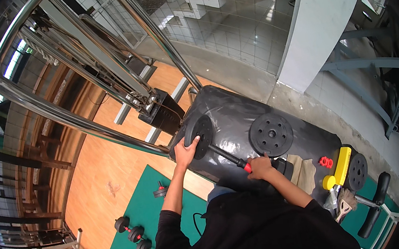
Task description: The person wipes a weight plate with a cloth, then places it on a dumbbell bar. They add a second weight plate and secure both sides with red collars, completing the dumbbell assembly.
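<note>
A long dark-grey block in glossy, wrinkled covering [230, 113] bears the work. On it a flat-lying round black plate with holes [271, 134] sits near a tilted round black weight plate [205, 129], its rim pinched by the left hand [186, 152]. The right hand [261, 167] curls around a black ribbed bar with a red collar [227, 156]; whether its tip is seated, I cannot tell. A slipping thumb could topple the tilted plate; a skewed bar could jam.

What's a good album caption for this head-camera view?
Over a shiny black surface: left hand grips a black weight plate, right hand holds a black bar near its red collar.
</note>
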The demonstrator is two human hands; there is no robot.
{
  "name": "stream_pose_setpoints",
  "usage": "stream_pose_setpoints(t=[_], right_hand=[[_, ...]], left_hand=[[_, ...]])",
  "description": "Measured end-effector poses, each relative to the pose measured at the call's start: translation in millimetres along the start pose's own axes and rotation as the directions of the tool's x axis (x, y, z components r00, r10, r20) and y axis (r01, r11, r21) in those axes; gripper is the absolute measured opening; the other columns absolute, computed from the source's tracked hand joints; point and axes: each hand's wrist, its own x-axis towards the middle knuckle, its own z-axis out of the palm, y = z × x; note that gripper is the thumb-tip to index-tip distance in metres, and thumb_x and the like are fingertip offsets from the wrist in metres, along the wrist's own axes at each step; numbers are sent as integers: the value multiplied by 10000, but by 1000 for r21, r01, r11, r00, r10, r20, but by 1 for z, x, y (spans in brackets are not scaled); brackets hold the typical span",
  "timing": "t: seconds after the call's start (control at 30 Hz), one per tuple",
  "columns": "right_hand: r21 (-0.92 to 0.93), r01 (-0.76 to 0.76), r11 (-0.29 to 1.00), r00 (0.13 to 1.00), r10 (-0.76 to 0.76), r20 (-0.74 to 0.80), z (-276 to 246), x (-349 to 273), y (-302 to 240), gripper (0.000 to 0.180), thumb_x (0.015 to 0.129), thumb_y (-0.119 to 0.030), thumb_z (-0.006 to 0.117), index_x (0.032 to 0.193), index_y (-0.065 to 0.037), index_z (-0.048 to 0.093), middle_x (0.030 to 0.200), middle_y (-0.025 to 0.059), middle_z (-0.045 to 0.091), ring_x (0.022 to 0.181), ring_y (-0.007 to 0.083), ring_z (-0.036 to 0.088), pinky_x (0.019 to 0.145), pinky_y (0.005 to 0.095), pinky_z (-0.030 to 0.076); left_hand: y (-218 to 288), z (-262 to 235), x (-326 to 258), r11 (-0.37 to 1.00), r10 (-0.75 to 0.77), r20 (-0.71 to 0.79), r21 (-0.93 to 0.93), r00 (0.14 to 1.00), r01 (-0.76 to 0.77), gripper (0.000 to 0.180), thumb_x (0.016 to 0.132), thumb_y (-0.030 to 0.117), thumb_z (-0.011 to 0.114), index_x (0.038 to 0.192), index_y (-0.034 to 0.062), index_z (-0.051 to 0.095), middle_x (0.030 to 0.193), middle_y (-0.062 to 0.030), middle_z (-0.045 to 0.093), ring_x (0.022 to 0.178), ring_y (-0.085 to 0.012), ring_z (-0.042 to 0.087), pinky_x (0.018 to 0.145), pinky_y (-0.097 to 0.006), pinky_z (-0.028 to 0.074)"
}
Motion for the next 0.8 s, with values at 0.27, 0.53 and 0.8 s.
stream_pose_setpoints(t=[0.27,0.53,0.8], right_hand=[[-2,6,1000,1000,-6,-27,0,-9,5,652,622,-479,779,1106,-93,574,1003,120,666,993,286,636,1063,604,237],[78,-33,996,999,33,3,-5,-9,5,693,599,-435,796,1086,5,573,984,152,672,990,301,638,1068,628,194],[234,-97,967,993,111,-48,-14,-25,25,731,589,-416,808,1136,-32,512,1026,162,651,1066,335,596,1048,668,177]], left_hand=[[5,7,-16,960,18,247,268,969,-86,523,743,414,749,1023,-21,671,897,-198,689,873,-293,682,791,-342,514],[31,43,-68,981,-20,255,191,967,-30,458,759,351,749,1021,-16,669,859,-207,685,823,-285,690,732,-335,524],[49,88,-87,917,231,401,215,886,-336,428,748,304,755,1011,-20,663,918,-226,664,865,-380,648,746,-392,514]])
